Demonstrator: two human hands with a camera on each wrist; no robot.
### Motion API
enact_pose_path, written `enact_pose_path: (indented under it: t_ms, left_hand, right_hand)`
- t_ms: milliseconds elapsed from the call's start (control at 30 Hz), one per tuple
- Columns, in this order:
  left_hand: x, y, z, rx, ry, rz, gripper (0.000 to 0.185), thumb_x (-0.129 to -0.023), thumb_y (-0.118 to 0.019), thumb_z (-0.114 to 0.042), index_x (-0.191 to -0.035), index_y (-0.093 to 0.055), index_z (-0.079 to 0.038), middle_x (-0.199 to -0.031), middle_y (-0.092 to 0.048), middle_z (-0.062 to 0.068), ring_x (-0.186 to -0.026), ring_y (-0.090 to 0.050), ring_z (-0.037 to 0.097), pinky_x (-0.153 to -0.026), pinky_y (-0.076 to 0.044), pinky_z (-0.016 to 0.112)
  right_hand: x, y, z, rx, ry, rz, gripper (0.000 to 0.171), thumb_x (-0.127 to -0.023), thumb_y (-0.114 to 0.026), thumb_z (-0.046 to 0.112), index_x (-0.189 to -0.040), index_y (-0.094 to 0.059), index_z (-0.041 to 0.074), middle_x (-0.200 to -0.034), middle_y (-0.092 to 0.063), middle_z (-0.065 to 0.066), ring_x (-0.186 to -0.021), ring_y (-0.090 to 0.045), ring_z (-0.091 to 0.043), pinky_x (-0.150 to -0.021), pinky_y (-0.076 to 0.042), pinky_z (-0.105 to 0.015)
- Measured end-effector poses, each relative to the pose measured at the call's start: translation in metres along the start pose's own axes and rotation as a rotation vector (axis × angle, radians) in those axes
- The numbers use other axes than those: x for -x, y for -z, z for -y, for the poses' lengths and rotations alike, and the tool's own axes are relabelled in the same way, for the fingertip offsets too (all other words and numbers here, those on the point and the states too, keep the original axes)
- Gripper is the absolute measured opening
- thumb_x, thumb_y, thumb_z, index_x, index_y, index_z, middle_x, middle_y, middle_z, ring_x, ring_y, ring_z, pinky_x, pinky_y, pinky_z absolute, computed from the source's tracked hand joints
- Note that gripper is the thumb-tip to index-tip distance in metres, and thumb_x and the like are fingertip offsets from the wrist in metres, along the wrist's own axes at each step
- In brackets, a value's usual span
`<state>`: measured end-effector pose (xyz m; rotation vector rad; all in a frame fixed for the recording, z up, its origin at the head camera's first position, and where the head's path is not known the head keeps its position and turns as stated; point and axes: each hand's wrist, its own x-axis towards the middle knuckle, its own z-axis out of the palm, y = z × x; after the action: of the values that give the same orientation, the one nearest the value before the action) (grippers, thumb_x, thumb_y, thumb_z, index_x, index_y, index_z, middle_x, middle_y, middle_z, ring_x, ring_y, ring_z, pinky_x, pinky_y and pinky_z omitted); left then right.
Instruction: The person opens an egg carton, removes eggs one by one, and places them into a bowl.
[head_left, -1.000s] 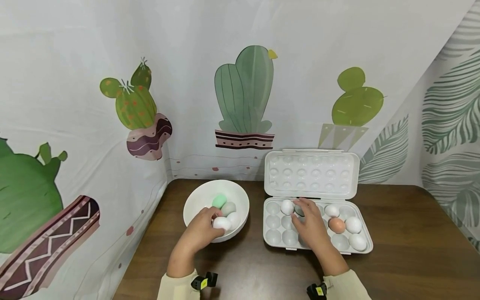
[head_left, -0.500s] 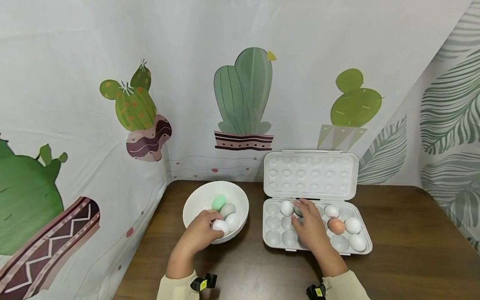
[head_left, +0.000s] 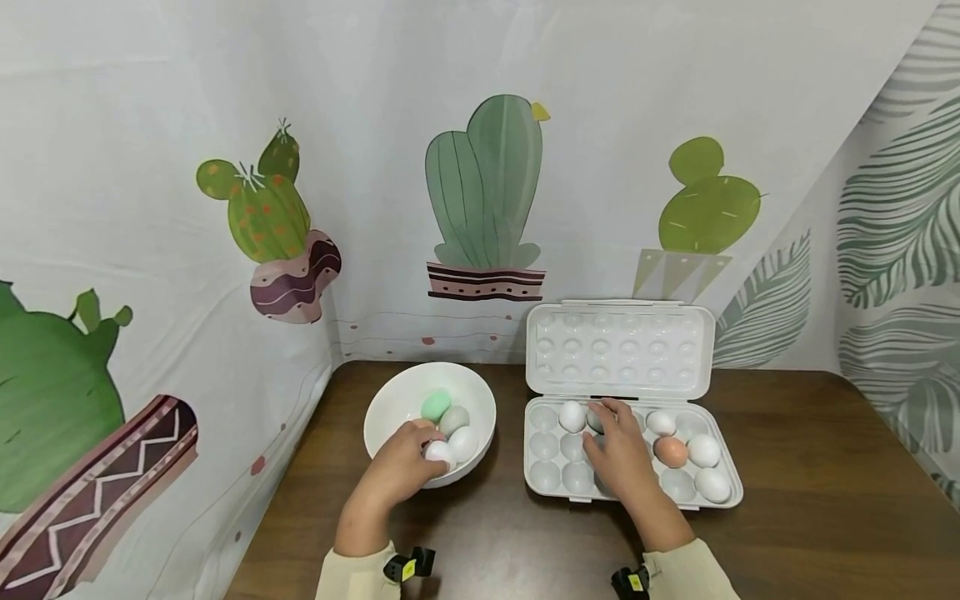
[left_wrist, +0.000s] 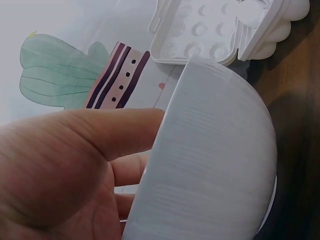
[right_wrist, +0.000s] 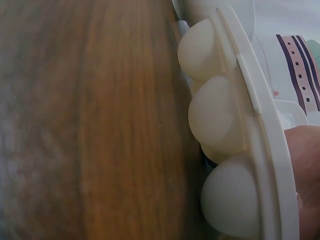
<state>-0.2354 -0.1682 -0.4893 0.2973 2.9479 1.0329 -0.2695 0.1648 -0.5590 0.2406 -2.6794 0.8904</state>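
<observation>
In the head view, my left hand (head_left: 401,457) reaches over the near left rim of a white bowl (head_left: 390,400). Its thumb and fingers pinch a white egg (head_left: 439,452) just inside the rim. A mint-green egg (head_left: 436,404), a grey egg (head_left: 453,420) and another white egg (head_left: 463,443) lie beside it. My right hand (head_left: 624,450) is over a lidded white egg tray (head_left: 534,479), thumb and fingertips around a grey-green egg (head_left: 596,420) in the back row. The bowl's wall (left_wrist: 215,150) hides the fingertips in the left wrist view.
The tray's lid (head_left: 619,350) stands open against the cactus-print cloth (head_left: 375,208). Left of the right hand sits a white egg (head_left: 572,417). Several white eggs and a brown egg (head_left: 671,452) fill cups on the right. The wooden table (head_left: 817,475) extends beyond the tray.
The left hand's white egg has sunk slightly, nearer the bowl's front rim. My right hand stays at the grey-green egg, almost unmoved; the whole view has shifted a little.
</observation>
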Motion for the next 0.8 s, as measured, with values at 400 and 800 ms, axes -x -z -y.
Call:
enact_pose_path:
  t_ms: [400,800]
  left_hand:
    - [-0.0016,-0.0073,-0.0004,-0.053,0.04,-0.024,0.024,-0.069,-0.084,-0.013,-0.088,-0.072,-0.006,-0.098,-0.063,0.005,-0.092,-0.054,0.017,-0.081,-0.048,0.033]
    - [-0.0009,-0.0088,-0.003,-0.057,0.1,-0.025,0.032,-0.07,-0.088,-0.018,-0.094,-0.068,-0.01,-0.09,-0.064,0.001,-0.082,-0.057,0.014,-0.076,-0.048,0.033]
  right_hand:
    - [0.0012,0.0022,0.001,-0.008,-0.036,0.029,0.05,-0.091,-0.068,0.012,-0.138,-0.056,0.001,-0.143,-0.045,-0.025,-0.132,-0.05,-0.045,-0.099,-0.05,-0.055]
    - [0.0003,0.0028,0.0008,-0.014,-0.023,0.031,0.051,-0.09,-0.068,0.012,-0.139,-0.055,0.001,-0.145,-0.046,-0.027,-0.134,-0.047,-0.047,-0.104,-0.046,-0.058]
